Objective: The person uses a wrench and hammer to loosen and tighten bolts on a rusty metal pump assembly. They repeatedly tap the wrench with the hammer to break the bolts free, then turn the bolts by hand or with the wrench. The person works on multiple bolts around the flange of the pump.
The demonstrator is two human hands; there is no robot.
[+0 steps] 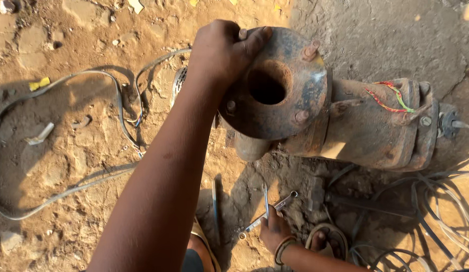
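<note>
The left hand curls closed over the rusty flange's rim; the right hand pinches two spanners.

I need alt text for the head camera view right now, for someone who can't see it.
Looking down on dirt ground, the left hand grips the rim of a rusty pump's round flange, while the right hand lower down holds metal wrenches. The pump body lies on its side with red and green wires on top, and grey cables trail across the ground.

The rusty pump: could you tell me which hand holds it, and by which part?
The left hand grips the rusty pump by the rim of its round flange. The right hand holds spanners on the ground.
</note>
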